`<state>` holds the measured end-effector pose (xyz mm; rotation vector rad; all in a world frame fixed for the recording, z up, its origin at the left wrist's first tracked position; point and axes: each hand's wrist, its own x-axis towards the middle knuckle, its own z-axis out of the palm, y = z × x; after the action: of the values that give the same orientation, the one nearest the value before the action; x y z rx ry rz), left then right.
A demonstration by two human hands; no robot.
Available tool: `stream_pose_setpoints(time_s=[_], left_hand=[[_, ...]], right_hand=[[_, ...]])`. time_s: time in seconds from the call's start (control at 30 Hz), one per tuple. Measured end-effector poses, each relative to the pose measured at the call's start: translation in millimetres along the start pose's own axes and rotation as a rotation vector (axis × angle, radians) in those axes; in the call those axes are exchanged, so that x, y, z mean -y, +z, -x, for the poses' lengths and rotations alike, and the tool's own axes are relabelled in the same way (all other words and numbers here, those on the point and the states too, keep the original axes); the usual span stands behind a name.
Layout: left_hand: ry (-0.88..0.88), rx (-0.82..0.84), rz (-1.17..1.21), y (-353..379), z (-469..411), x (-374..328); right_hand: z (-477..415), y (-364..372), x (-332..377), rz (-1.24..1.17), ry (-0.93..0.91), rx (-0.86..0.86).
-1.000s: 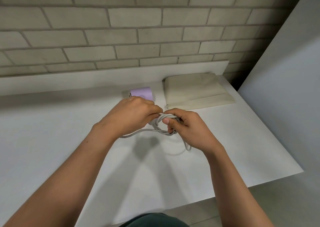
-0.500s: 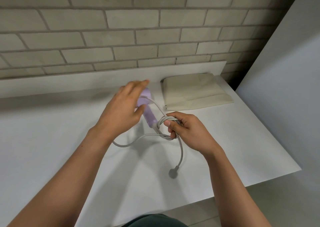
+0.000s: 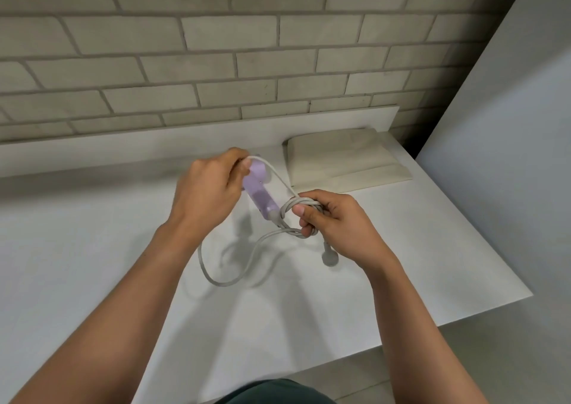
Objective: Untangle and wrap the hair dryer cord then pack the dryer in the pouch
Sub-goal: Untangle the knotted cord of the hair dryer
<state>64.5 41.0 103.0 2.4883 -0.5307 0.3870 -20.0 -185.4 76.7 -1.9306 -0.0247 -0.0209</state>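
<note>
The left hand (image 3: 210, 192) covers the head of the lilac hair dryer (image 3: 262, 201), so its nozzle and rear end are out of sight; the dryer's body is smeared by blur; whether those fingers pinch only the cord (image 3: 220, 283) or the dryer's head too cannot be told; the right hand (image 3: 338, 229) hides the inner side of the cord's coil, and the number of turns is unclear; the plug (image 3: 330, 258) shows only partly beneath the right wrist, its pins unseen; the opening of the pouch (image 3: 340, 159) cannot be made out; both forearms and a dark green garment (image 3: 272, 393) are cut off by the bottom edge; the table (image 3: 92, 249) runs out of the left edge.
</note>
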Motion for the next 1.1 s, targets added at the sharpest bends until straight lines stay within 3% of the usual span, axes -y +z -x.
stream_pose_setpoints(time_s=[0.13, 0.27, 0.33, 0.4, 0.53, 0.67, 0.9, 1.0, 1.1], left_hand=[[0.082, 0.099, -0.105, 7.2, 1.5, 5.4], [0.504, 0.252, -0.191, 10.2, 0.3, -1.9], [0.594, 0.272, -0.216, 14.9, 2.8, -5.6], [0.55, 0.157, -0.214, 13.5, 4.4, -9.4], [0.231, -0.096, -0.096, 5.3, 2.9, -9.0], [0.115, 0.002, -0.128, 13.6, 0.4, -0.2], [0.564, 0.254, -0.103, 27.1, 5.7, -5.7], [0.451, 0.3, -0.078, 29.5, 9.5, -1.3], [0.33, 0.232, 0.069, 32.6, 10.0, 16.8]], right_hand=[[2.5, 2.3, -2.6, 0.035, 0.011, 0.073], [2.8, 4.1, -2.5, 0.03, 0.02, 0.09], [0.4, 4.1, -2.2, 0.027, 0.004, 0.08], [-0.6, 2.6, -2.6, 0.011, -0.002, 0.049], [-1.4, 2.1, -3.7, -0.065, -0.02, 0.005], [-2.3, 2.5, -6.5, -0.041, -0.017, 0.034], [-0.3, 6.6, -8.3, 0.008, -0.025, 0.078], [0.0, 6.1, -9.5, -0.019, -0.015, 0.055], [0.3, 4.0, -13.3, -0.058, 0.01, 0.03]])
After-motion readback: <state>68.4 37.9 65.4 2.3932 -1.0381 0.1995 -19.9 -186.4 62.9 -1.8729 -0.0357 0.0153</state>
